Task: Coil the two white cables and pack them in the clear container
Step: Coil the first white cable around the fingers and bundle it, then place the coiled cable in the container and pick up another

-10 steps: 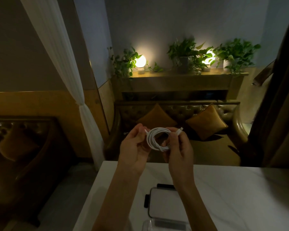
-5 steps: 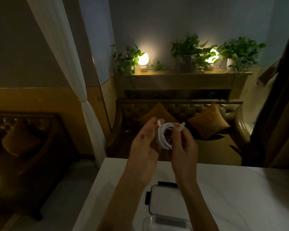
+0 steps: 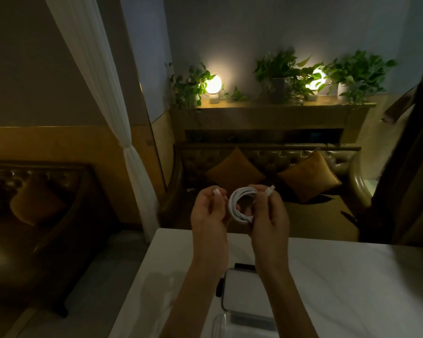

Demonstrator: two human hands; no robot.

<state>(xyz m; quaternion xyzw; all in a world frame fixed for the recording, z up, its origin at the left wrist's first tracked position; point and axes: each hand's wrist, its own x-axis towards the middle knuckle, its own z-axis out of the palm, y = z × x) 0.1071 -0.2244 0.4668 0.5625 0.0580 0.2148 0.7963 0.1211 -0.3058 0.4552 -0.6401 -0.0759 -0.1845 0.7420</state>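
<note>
A white cable is wound into a small round coil and held up in the air above the table's far edge. My left hand pinches one plug end at the coil's left side. My right hand grips the coil's right side, with the other plug end sticking up past its fingers. The clear container sits at the bottom edge of the view, partly cut off. Only one white cable is in sight.
A white lid with black clips lies on the white marble table just beyond the container. Past the table stand a leather sofa with orange cushions, a shelf with plants and lamps, and a white curtain at left.
The coil has turned to face me as a round ring. My left hand has shifted from the coil's side to pinching the free plug end on its left.
</note>
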